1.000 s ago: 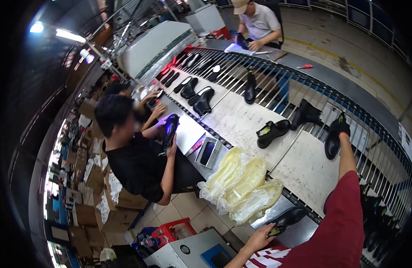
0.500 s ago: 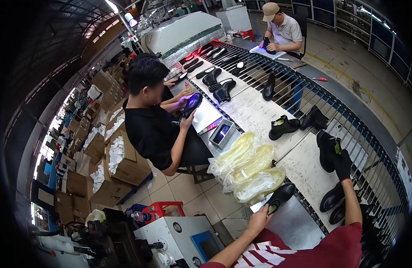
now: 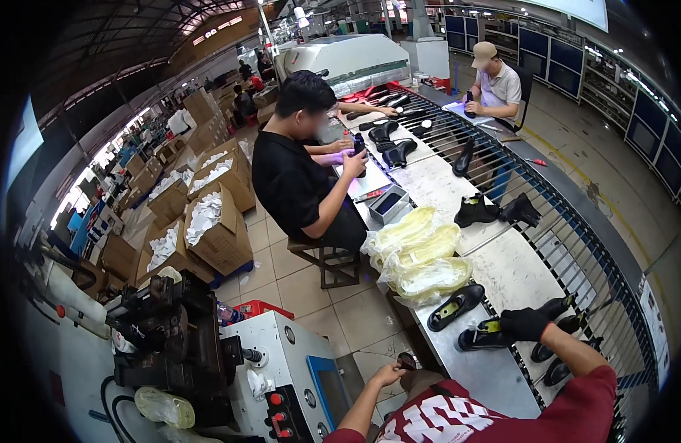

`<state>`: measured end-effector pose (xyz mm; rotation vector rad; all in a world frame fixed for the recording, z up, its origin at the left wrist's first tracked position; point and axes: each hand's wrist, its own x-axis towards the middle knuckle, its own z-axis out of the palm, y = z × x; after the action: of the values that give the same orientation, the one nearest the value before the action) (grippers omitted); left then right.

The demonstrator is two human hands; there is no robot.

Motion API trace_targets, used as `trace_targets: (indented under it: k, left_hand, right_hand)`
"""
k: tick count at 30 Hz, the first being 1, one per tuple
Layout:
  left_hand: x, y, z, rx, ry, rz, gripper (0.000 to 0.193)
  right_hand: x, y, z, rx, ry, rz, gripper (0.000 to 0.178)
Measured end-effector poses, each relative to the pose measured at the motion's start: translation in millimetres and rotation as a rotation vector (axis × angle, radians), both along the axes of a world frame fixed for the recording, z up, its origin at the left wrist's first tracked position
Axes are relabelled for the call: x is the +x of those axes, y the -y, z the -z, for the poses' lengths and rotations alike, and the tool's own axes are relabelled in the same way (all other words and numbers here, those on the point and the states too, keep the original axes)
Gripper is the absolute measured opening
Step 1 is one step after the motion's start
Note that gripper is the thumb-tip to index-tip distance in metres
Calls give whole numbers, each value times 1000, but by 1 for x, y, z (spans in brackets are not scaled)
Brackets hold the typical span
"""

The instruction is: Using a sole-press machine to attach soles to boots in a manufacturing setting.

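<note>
Right hand (image 3: 526, 325), black-gloved, is closed on the near end of a black ankle boot (image 3: 479, 337) at lower right of centre, right where the metal worktop (image 3: 495, 378) meets the conveyor (image 3: 571, 252)! Left hand (image 3: 388, 374), bare, hangs at the bottom centre, fingers curled; whether it holds anything, I cannot tell.

Danger spot: a second black shoe (image 3: 456, 307) sits just beside the boot, close to the worktop's left edge. One careless leftward shove from that boot could tip it onto the tiled floor (image 3: 333, 314). Watch the yellowish plastic bags (image 3: 432, 275) too, bunched loosely above the pair; a snag there might drag them over. And the forearm, passing so near the dark shoes (image 3: 551, 345) at lower right, could knock one askew.

Tough to read: black glove on black leather swallows the fingertips, the sleeve crowds the lower-right view, and a small dark shape (image 3: 407, 360) by the left hand defies naming.
</note>
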<state>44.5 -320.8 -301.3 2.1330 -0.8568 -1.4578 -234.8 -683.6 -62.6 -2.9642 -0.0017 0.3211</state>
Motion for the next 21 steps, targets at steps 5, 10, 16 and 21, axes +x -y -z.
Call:
trace_targets:
  k: [5,10,16,21]
  left_hand:
    - [-48,-137,40,-87,61,-473,56]
    - [-130,-243,32,-176,-74,-1066,58]
    - [-230,-305,48,-115,-150,-1312,59]
    - [-229,-280,-49,-466,219,-1565,41]
  right_hand:
    - [53,-10,92,-39,130,-342,25]
    - [100,-80,15,44,270,-251,28]
    - [217,-263,27,772,438,-298,18]
    - [209,-468,-47,1098,177,-912,27]
